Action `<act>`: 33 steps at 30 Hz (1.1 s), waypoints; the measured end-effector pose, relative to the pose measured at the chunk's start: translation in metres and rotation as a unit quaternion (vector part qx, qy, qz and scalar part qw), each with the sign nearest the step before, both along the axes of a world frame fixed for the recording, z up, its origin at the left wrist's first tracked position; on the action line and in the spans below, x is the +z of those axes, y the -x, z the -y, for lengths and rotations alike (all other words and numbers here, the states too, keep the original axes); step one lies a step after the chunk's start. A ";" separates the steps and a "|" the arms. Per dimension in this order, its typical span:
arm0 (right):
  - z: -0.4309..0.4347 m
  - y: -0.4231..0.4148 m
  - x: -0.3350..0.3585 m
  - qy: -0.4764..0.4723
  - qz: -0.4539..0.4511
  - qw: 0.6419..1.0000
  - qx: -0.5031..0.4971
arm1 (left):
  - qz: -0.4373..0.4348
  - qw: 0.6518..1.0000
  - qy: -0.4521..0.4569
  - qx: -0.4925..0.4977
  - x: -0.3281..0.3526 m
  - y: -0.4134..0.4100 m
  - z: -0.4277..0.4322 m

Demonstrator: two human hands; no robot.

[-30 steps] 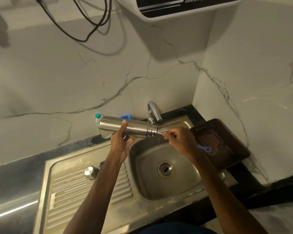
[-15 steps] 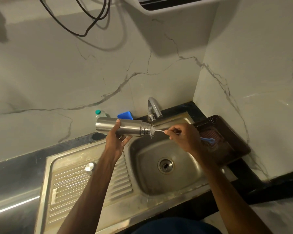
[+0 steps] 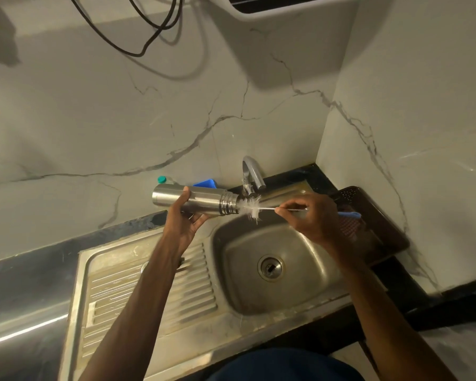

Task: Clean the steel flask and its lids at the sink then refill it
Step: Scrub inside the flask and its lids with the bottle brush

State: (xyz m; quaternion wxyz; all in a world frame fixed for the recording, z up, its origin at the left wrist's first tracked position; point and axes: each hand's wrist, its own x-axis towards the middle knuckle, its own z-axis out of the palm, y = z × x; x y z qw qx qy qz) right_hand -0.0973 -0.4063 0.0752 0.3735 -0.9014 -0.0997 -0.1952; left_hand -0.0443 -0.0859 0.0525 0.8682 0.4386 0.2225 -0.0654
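My left hand [image 3: 183,220] grips the steel flask [image 3: 204,200], which lies level above the back rim of the sink [image 3: 300,306] with its threaded mouth pointing right. In my right hand [image 3: 315,218] I pinch the wire stem of a bottle brush [image 3: 253,207] with a blue handle end. Its white bristles stick out just beyond the flask mouth. A round steel lid [image 3: 146,266] lies on the ribbed drainboard [image 3: 149,292], mostly hidden behind my left forearm.
A chrome tap [image 3: 252,174] stands behind the basin, close to the brush. A bottle with a teal cap [image 3: 162,179] and a blue object [image 3: 205,184] sit at the wall. A dark brown tray [image 3: 379,226] lies right of the sink. Black cables hang above.
My right hand has drawn the brush out to the right, so the white bristles now show outside the flask mouth. The flask has stayed level in my left hand.
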 end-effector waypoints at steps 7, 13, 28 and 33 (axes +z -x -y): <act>-0.022 -0.002 0.006 0.031 0.033 0.999 0.003 | -0.022 1.000 0.002 -0.003 -0.001 0.001 0.013; 0.005 -0.001 0.007 0.023 0.032 0.999 -0.008 | -0.011 0.999 0.036 0.030 -0.002 -0.002 -0.006; 0.005 0.002 0.006 0.074 0.005 0.997 0.006 | -0.009 0.999 0.019 0.032 -0.004 0.002 0.001; 0.000 0.005 0.005 0.067 -0.024 0.996 0.051 | 0.006 1.000 -0.019 0.019 -0.001 0.000 0.004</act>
